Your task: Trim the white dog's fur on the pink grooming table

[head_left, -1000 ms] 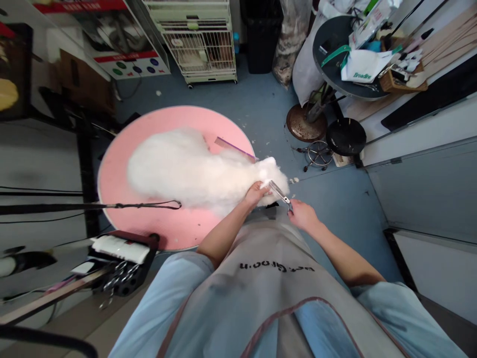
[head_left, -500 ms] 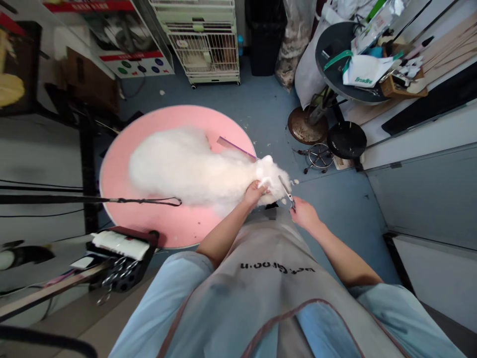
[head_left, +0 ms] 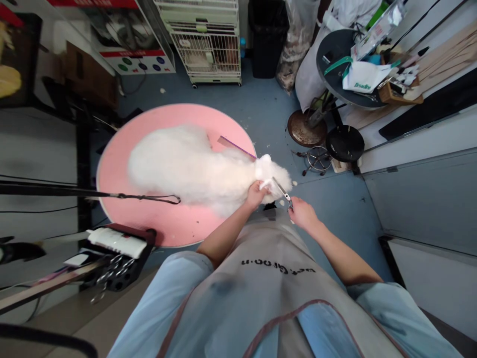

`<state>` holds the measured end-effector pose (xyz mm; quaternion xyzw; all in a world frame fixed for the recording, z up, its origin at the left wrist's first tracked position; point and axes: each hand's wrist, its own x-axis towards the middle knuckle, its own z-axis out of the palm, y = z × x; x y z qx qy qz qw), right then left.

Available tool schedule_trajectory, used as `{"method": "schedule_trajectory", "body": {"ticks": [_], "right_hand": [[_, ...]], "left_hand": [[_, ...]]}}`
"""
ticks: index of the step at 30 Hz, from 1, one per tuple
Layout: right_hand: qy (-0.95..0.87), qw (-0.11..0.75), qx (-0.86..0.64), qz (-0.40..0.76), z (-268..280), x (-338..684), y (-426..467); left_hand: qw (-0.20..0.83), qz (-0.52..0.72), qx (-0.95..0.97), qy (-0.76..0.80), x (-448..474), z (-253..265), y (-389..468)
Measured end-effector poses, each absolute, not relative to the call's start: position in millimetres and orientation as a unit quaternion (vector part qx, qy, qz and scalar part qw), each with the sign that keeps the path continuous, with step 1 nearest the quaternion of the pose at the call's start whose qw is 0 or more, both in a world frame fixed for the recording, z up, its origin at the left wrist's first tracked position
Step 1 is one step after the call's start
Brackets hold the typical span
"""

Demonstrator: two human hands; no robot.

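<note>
A fluffy white dog (head_left: 194, 166) lies on a round pink grooming table (head_left: 175, 226), its head over the right edge. My left hand (head_left: 256, 195) is closed on the dog's ear at the near side of the head. In my right hand (head_left: 302, 213) is a pair of scissors (head_left: 283, 191), gripped by the handles, with the blades lying against the white fur of the head near the ear. A purple-backed comb (head_left: 238, 147) rests on the table along the dog's far side, one end close to its head.
A black strap loop (head_left: 164, 199) hangs over the table's left part. At lower left, a black holder (head_left: 126, 278) carries several scissors and a white bottle (head_left: 117, 242). Cage (head_left: 208, 49) and bin (head_left: 268, 40) stand behind; a cluttered round side table (head_left: 328, 64) and stool (head_left: 345, 143) are right.
The scissors have shifted slightly left, their blades now closer to the ear in my left hand. My left hand keeps its hold. The camera view has shifted a little.
</note>
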<state>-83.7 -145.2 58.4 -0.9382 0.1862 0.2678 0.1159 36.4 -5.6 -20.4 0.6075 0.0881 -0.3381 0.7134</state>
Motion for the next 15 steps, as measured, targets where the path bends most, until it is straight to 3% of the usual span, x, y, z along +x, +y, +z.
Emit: {"method": "schedule_trajectory", "body": {"ticks": [6,15], "right_hand": [[0.198,0.303,-0.911,0.199,54,-39,-151],[0.111,0.273,-0.940,0.173,58,31,-137]], "left_hand": [[0.716,-0.337,0.610,0.047,37,-14,-3],[0.745,-0.277,0.607,-0.026,44,-14,-7]]}}
